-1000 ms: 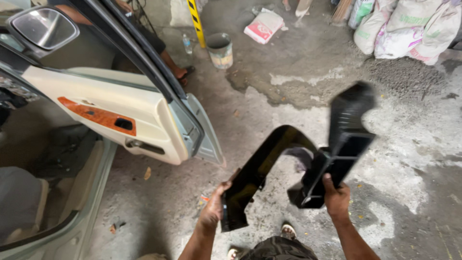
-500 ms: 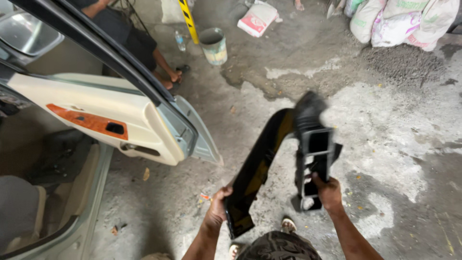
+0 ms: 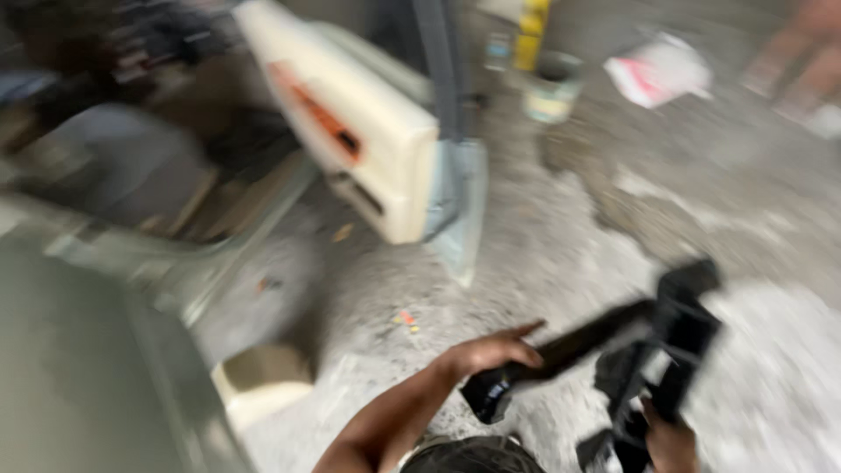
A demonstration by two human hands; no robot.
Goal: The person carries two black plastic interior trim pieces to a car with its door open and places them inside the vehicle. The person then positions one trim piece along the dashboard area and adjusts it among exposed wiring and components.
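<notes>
Fingers of my left hand (image 3: 487, 355) wrap the near end of the black plastic trim panel (image 3: 613, 359), forefinger stretched out. My right hand (image 3: 670, 442) seems clamped on its lower part, though blur hides the grip. Panel hangs over the concrete floor (image 3: 561, 236), right of the open car door (image 3: 359, 149).

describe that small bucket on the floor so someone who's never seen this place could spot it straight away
Start at the open car door with its cream inner panel and orange strip. Just right of its top edge, on the grey concrete floor, stands a small round bucket. It sits below a yellow-and-black striped post and left of a crumpled white-and-pink bag.
</notes>
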